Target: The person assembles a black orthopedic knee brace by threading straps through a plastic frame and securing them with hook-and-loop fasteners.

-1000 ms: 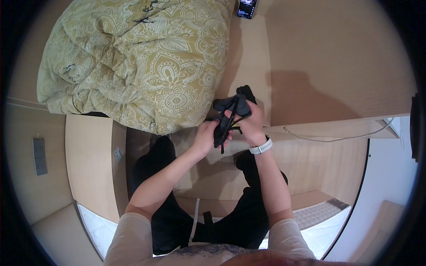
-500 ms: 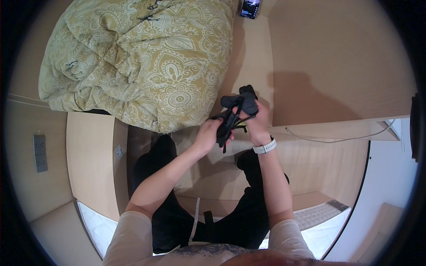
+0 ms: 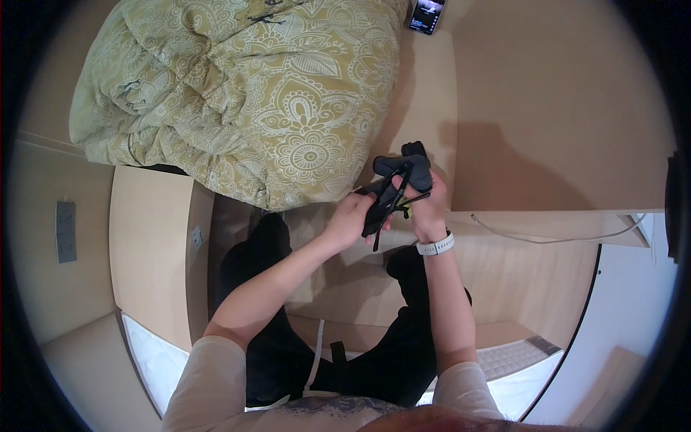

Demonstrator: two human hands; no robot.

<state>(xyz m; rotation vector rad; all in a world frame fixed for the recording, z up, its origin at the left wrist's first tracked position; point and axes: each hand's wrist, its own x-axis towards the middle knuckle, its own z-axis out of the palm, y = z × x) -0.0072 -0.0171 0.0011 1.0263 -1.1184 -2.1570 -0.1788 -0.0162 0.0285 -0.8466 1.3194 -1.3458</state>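
Between my two hands is a black item with dark grey padded lobes [image 3: 412,173] and thin black straps or bars; its exact kind cannot be made out. My left hand [image 3: 350,221] is closed on its lower left part, with fingertips showing beyond the black edge. Closed round the right side, my right hand [image 3: 430,205] has its thumb against the grey padding. A small yellow-green patch shows near the right fingers. The right wrist wears a pale watch band [image 3: 436,244]. Parts of the item and several fingers hide one another.
A bulky yellow-green patterned quilt [image 3: 288,115] lies just beyond my left hand. A lit phone [image 3: 426,16] rests on the wooden surface at the top. A pale cable [image 3: 533,237] hangs along the wooden edge at right. Wooden drawer-like box [image 3: 151,252] stands at left.
Both hands and the black item sit slightly further right in the picture, as do the quilt and phone. The grip on the item looks the same.
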